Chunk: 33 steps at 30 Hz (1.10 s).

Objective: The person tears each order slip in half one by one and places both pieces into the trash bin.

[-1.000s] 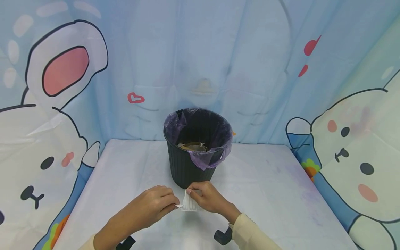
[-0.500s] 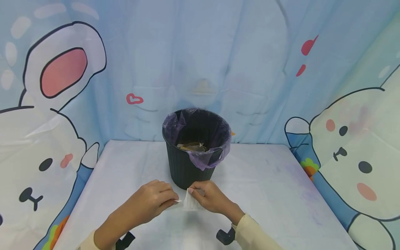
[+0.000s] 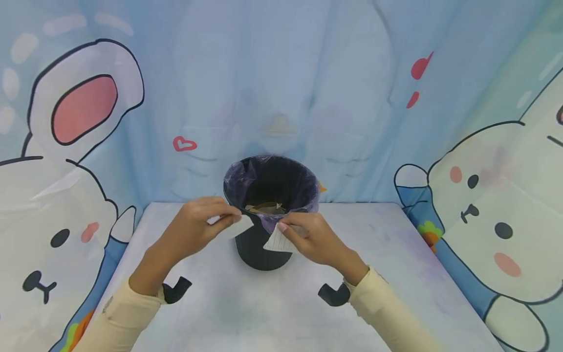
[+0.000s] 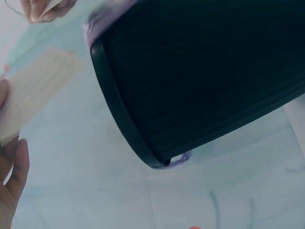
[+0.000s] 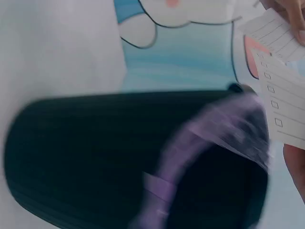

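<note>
My left hand [image 3: 198,230] pinches a torn piece of lined paper [image 3: 239,227] between thumb and fingertips. Another lined piece [image 3: 278,241] hangs from my right hand [image 3: 314,237], pinched the same way. A row of small printed checkboxes shows on the right hand's paper [image 5: 281,100] in the right wrist view. Between the two pieces there is a gap. Both hands are raised in front of a black ribbed trash bin [image 3: 259,254], around the height of its near rim. A purple plastic liner [image 3: 303,188] folds over that rim.
Inside the bin lies some brownish and pale litter [image 3: 266,208]. The bin stands on a white-covered table [image 3: 360,244], close to a blue cartoon-print curtain [image 3: 281,73] behind it. Black wrist mounts [image 3: 334,295] stick out by the cream sleeves [image 3: 382,303].
Both hands have risen and moved forward from the table toward the bin's rim, each carrying its paper piece. The hands have drawn apart and the gap between the pieces is wider.
</note>
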Motion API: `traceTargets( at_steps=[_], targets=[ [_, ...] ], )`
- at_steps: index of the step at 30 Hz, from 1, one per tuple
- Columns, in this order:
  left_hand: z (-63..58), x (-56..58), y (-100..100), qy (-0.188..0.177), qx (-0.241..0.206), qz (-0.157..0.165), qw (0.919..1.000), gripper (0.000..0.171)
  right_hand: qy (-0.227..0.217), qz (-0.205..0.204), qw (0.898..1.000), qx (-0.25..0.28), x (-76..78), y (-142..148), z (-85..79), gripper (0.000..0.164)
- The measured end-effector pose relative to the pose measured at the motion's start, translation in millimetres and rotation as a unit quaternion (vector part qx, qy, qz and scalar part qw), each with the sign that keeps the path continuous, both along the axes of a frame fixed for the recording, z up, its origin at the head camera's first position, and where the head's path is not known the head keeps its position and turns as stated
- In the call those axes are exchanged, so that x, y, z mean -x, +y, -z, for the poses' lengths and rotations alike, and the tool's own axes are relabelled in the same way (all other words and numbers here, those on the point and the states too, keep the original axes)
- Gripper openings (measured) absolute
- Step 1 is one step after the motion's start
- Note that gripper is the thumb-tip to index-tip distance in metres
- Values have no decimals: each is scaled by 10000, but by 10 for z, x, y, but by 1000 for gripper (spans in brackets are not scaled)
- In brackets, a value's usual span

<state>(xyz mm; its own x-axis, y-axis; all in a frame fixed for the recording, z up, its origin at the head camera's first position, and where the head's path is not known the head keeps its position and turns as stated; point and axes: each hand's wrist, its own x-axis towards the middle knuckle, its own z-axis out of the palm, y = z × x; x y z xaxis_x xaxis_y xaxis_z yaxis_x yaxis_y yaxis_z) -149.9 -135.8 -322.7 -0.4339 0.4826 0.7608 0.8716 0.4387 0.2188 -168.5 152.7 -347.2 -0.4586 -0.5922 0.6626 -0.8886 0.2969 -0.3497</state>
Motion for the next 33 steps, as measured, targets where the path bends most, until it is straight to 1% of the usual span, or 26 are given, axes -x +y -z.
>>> traceTargets(
  at_steps=[4,6,8,11,13,15,19,22,26,29,31,33],
  targets=[
    [-97,213,5,-127,-429,-243,9987,19,104,300,9992,239,191,-22,-237,11],
    [-109,317,22,-288,-706,-420,9962,16,103,507,9980,366,289,-33,-319,10],
    [-120,408,52,-574,-976,-647,9915,14,67,716,9962,482,379,-50,-387,11],
    [-107,540,99,-996,-1279,-935,9823,15,-81,1024,9930,590,504,-76,-429,13],
    [-93,602,132,-1264,-1382,-1054,9766,18,-176,1140,9912,650,568,-92,-430,15],
    [-56,653,154,-1387,-1399,-1138,9738,20,-261,1173,9904,677,623,-101,-401,17],
    [25,713,189,-1529,-1284,-1303,9712,22,-434,1228,9896,607,687,-131,-321,18],
    [73,744,202,-1669,-1108,-1400,9697,26,-581,1383,9880,369,705,-161,-268,20],
    [114,729,204,-2090,-834,-1507,9626,30,-748,1611,9841,43,703,-174,-219,24],
    [124,706,196,-2357,-676,-1589,9564,34,-831,1675,9823,-48,701,-157,-208,26],
    [118,691,188,-2428,-617,-1614,9546,36,-840,1650,9827,-91,699,-139,-217,29],
    [101,664,179,-2422,-603,-1612,9548,36,-857,1655,9824,-137,688,-111,-233,33]
  ],
)
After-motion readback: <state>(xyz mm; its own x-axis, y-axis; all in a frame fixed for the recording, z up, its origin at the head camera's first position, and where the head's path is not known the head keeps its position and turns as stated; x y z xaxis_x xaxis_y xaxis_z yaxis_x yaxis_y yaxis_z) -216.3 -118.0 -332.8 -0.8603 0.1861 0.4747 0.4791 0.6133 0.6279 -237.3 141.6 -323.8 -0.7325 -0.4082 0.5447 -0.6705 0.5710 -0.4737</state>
